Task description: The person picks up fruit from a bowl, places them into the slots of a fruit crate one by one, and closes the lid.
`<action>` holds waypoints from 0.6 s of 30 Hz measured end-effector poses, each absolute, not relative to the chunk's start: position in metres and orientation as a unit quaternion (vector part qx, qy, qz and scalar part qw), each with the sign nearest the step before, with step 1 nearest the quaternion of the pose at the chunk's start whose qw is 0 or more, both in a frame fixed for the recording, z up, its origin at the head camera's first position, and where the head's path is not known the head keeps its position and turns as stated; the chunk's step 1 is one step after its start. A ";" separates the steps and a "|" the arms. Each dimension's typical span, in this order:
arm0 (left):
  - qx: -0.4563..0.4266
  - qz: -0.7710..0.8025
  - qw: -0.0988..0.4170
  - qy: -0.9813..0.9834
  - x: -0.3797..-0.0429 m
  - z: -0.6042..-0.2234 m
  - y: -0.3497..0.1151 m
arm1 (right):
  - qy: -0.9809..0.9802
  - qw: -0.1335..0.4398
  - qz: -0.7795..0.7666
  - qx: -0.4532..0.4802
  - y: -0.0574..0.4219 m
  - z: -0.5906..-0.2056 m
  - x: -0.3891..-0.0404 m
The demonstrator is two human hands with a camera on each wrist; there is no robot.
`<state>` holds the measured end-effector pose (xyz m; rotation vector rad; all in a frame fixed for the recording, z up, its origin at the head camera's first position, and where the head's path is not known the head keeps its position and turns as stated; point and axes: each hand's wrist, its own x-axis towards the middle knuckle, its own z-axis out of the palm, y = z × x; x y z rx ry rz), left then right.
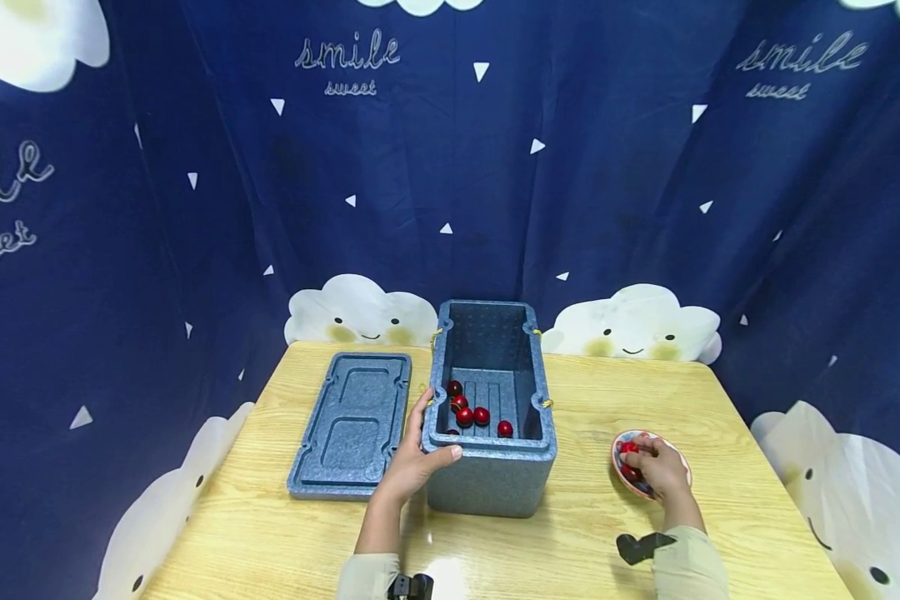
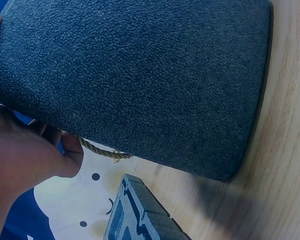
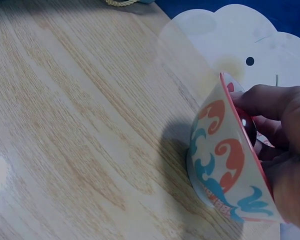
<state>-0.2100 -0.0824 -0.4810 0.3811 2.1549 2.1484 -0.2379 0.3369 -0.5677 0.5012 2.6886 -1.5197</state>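
Observation:
My left hand (image 1: 411, 467) grips the near left corner of a speckled blue-grey foam box (image 1: 487, 483), thumb over the front, fingers along the left side. In the left wrist view the box wall (image 2: 140, 80) takes up most of the picture. Inside the box lie several glossy dark-red round fruits (image 1: 482, 416). My right hand (image 1: 658, 468) reaches into a small patterned bowl (image 3: 225, 170), fingers curled round a shiny red fruit (image 3: 247, 127). Another red fruit (image 1: 630, 472) shows in the bowl, partly under the hand.
The box's lid (image 1: 367, 417) lies flat on the wooden table (image 1: 585, 533), left of the box. Yellow rope loops (image 1: 547, 404) hang at the box's sides. A navy curtain (image 1: 450, 167) with white clouds stands behind and beside the table.

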 end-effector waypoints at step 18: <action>0.129 0.699 0.033 0.703 -0.208 -0.477 -0.082 | 0.829 -0.067 -0.522 0.190 0.321 -0.545 -0.217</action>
